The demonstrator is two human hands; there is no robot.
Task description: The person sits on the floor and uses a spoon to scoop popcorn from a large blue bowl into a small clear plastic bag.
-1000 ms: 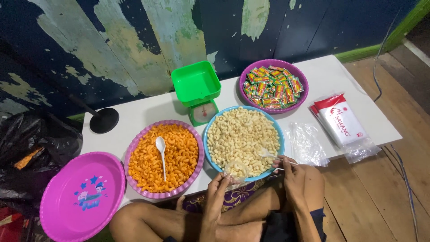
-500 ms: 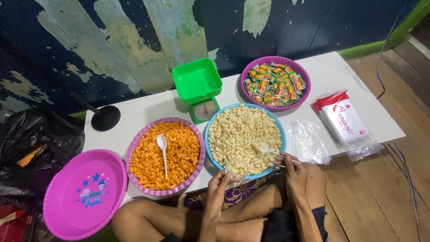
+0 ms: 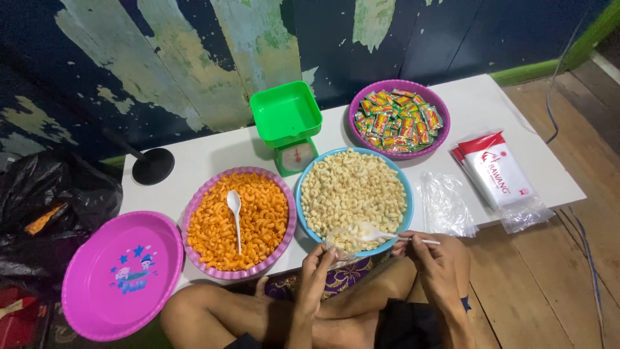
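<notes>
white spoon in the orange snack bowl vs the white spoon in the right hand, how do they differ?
The white plastic spoon in the orange snacks lies untouched, handle towards the person; the white plastic spoon over the pale snacks is gripped by the right hand, handle pointing right. The first rests on the purple-rimmed bowl's contents; the second sits at the blue bowl's near rim, by the small clear bag in the left hand. Both look alike.

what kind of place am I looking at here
Probably a home snack-packing spot: a low white table holding a green plastic kitchen scale, a blue bowl of pale puffed snacks and clear plastic bags, against a peeling painted wall.
</notes>
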